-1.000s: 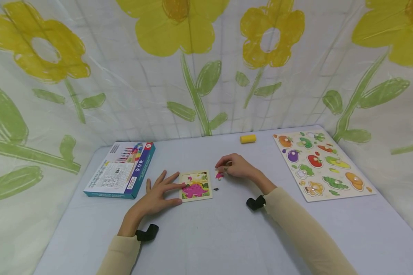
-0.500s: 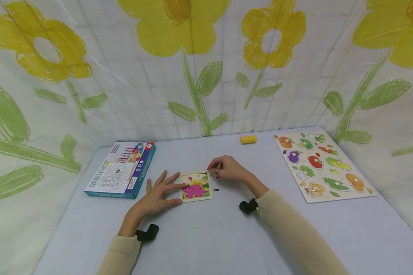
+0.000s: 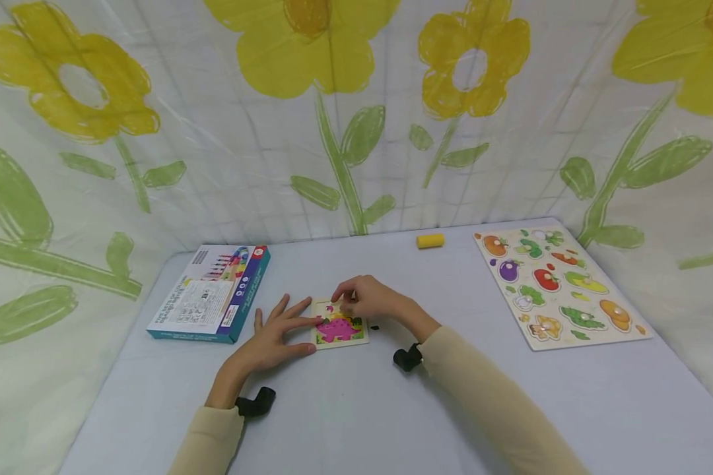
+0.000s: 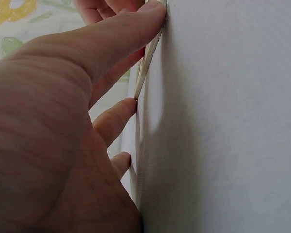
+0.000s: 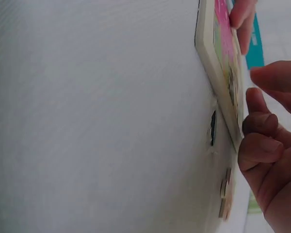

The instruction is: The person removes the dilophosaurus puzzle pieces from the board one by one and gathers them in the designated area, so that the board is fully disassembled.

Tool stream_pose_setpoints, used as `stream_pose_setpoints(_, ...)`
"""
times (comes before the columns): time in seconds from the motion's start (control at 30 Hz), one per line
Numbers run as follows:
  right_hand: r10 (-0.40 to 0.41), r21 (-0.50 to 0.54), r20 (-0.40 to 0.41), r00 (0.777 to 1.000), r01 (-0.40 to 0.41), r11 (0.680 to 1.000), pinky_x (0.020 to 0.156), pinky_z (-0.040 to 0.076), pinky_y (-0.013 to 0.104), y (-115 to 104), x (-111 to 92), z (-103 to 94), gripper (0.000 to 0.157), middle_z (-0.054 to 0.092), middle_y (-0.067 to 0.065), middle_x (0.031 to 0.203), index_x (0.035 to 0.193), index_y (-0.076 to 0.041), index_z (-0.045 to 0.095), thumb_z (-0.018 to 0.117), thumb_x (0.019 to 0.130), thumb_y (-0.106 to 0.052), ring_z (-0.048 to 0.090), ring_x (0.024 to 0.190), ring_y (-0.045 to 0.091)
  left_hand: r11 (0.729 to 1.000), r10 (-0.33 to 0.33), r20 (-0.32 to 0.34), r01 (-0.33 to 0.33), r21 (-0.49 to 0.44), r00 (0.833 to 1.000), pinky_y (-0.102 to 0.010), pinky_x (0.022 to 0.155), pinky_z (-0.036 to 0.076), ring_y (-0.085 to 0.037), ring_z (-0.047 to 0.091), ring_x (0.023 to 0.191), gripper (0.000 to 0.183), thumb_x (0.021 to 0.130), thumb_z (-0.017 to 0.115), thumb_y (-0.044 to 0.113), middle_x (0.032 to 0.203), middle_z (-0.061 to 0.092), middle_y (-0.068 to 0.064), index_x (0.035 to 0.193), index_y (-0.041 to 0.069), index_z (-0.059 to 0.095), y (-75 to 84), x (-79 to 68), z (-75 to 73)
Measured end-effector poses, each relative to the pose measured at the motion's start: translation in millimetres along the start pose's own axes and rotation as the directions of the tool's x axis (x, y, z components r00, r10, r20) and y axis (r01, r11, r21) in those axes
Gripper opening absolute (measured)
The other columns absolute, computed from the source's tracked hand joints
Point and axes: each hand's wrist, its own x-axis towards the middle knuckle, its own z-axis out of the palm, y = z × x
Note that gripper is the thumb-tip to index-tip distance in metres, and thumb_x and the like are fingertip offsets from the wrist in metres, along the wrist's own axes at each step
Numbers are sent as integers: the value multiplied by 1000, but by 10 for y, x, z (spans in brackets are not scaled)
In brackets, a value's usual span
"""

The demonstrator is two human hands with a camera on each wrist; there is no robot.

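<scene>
A small square jigsaw puzzle [image 3: 336, 331] with a pink dinosaur lies mid-table in the head view. My left hand [image 3: 270, 340] has its fingers spread, the index on the picture's left side and the thumb at the lower left corner. Over the upper right part of the puzzle, my right hand [image 3: 373, 298] bends its fingers in a pinch on a puzzle piece, mostly hidden by the fingers. Beside the board the right wrist view has a loose puzzle piece [image 5: 224, 196] and a small dark bit [image 5: 213, 127] on the cloth.
A flat box [image 3: 199, 297] with a blue side lies to the left. At the right is a wooden vegetable peg board [image 3: 549, 313]. A yellow cylinder [image 3: 430, 241] lies toward the back, before a flower-printed curtain [image 3: 261, 178].
My right hand has moved left from the loose piece beside the board to over the puzzle's upper right part. My left hand has stayed in place.
</scene>
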Motion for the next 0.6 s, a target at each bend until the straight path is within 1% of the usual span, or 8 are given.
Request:
stream_pose_setpoints(0.13, 25, -39, 53, 998, -22, 999, 80, 51, 28, -51, 19, 8, 27, 68, 0, 93, 125, -17, 75, 70, 99, -10, 58, 87, 14, 1000, 1, 1, -1, -1, 1000, -84, 115, -22, -47, -3, 166, 54, 92, 79, 41, 176, 32, -8, 143, 30, 69, -1, -3, -3)
stream_pose_setpoints(0.27, 38, -97, 101, 994, -28, 995, 81, 51, 30, -83, 35, 3, 33, 66, 2, 97, 132, -21, 73, 69, 100, -12, 58, 91, 16, 1000, 2, 3, -2, -1, 1000, -84, 115, -22, -47, -3, 166, 53, 92, 79, 41, 176, 32, -8, 143, 30, 69, -3, -2, -3)
stream_pose_setpoints(0.4, 47, -130, 130, 990, -30, 991, 82, 51, 31, -116, 45, -7, 33, 64, 3, 100, 133, -22, 73, 68, 101, -13, 57, 93, 17, 1000, 4, 3, -4, -2, 1000, -84, 115, -22, -47, -3, 166, 53, 92, 79, 41, 175, 33, -8, 143, 30, 69, 0, 2, -5)
stream_pose_setpoints(0.6, 72, -135, 142, 987, -53, 989, 84, 51, 32, -130, 50, -2, 33, 64, 4, 104, 133, -23, 73, 67, 102, -13, 57, 95, 18, 1000, 4, 6, -4, 0, 1000, -84, 115, -22, -48, -3, 166, 53, 92, 79, 40, 175, 33, -8, 143, 29, 69, -2, 2, -4)
